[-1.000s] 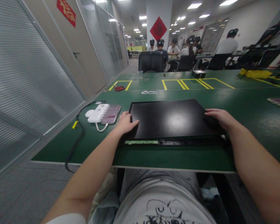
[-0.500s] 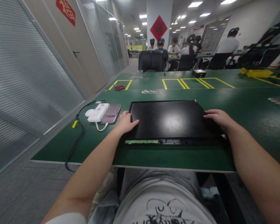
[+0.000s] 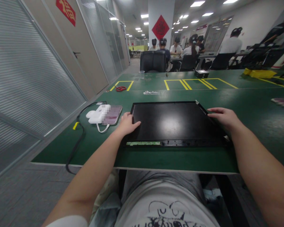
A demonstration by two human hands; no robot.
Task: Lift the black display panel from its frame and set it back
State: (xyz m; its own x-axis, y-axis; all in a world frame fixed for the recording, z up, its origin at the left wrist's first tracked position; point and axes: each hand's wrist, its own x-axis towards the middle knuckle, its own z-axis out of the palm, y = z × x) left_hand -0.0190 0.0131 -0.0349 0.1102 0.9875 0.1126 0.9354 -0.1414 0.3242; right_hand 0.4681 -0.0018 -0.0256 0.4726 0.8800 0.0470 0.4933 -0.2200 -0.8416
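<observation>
A flat black display panel (image 3: 165, 123) lies face up on the table in front of me, in a thin black frame (image 3: 201, 108). Along its near edge runs a narrow green circuit board (image 3: 143, 143). My left hand (image 3: 128, 124) grips the panel's left side, thumb on the dark face and fingers around the edge. At the right side, my right hand (image 3: 224, 118) has its fingers stretched and apart, by the frame's edge; whether the fingertips touch it I cannot tell. Small pale bits show at the frame's far right and near right corners.
Left of the panel lie a phone (image 3: 113, 115), a white device (image 3: 98, 115) and a black cable (image 3: 79, 140). Further back are red-handled scissors (image 3: 120, 89), a clear cup (image 3: 141, 74), a black box (image 3: 201, 74) and a yellow object (image 3: 260, 73). Several people sit beyond the table.
My right hand's fingers have spread and eased off the panel's right edge. More of the frame's right rim shows now. My left hand has stayed in place.
</observation>
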